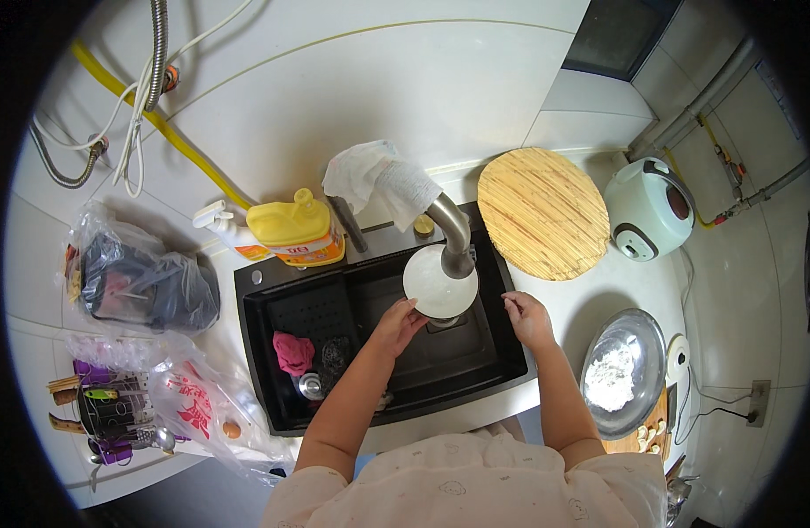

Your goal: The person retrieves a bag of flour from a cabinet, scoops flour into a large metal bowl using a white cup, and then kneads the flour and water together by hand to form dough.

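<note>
My left hand [399,326] grips the rim of a white bowl [427,289] from its near left side. The bowl hangs over the black sink [502,370], right below the mouth of a curved metal faucet [451,224]; whether water runs cannot be made out. A white cloth [379,180] is draped over the upper part of the faucet. Above the sink's right edge is my right hand [529,320], closed, its fingers curled in; anything inside them is hidden. In the sink's left part lie a pink cloth [293,353], a dark scrubber [336,354] and a round metal item [311,385].
Right of the sink stand a round wooden board [544,214], a pale green rice cooker [651,209] and a metal basin [625,414] holding white powder. Leftward are a yellow jug [292,227], a spray bottle [225,231], plastic bags [194,387] and a utensil rack [115,414].
</note>
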Demonstrator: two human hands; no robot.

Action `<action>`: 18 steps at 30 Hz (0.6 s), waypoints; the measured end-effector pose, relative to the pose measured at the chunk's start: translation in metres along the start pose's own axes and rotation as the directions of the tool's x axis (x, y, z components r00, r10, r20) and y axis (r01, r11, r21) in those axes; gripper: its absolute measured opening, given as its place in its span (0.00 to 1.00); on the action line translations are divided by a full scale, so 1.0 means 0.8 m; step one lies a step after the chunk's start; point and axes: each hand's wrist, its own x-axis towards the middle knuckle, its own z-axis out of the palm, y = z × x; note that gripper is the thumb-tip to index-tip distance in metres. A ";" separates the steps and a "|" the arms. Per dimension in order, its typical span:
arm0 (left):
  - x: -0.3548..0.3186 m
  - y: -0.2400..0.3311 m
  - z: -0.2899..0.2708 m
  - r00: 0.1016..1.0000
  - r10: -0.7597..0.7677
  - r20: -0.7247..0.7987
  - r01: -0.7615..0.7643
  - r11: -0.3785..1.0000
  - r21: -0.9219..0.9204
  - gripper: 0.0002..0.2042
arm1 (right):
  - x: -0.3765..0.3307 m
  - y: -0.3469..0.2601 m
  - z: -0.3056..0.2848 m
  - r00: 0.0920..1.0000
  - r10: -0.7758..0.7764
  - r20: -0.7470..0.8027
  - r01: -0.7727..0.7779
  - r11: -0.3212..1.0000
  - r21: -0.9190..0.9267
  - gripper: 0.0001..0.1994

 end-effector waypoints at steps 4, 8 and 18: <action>-0.007 0.005 0.001 1.000 0.017 0.005 -0.017 0.999 -0.030 0.19 | 0.017 0.009 0.011 0.996 -0.066 0.053 0.068 0.996 -0.049 0.07; -0.022 0.011 -0.018 0.993 0.091 0.070 -0.087 0.995 -0.057 0.22 | 0.069 0.005 0.028 0.967 -0.170 0.192 0.201 0.967 -0.159 0.08; -0.095 0.041 -0.069 0.971 0.232 -0.054 -0.236 0.970 -0.065 0.29 | 0.217 0.027 0.175 0.838 -0.433 0.331 0.484 0.871 -0.088 0.23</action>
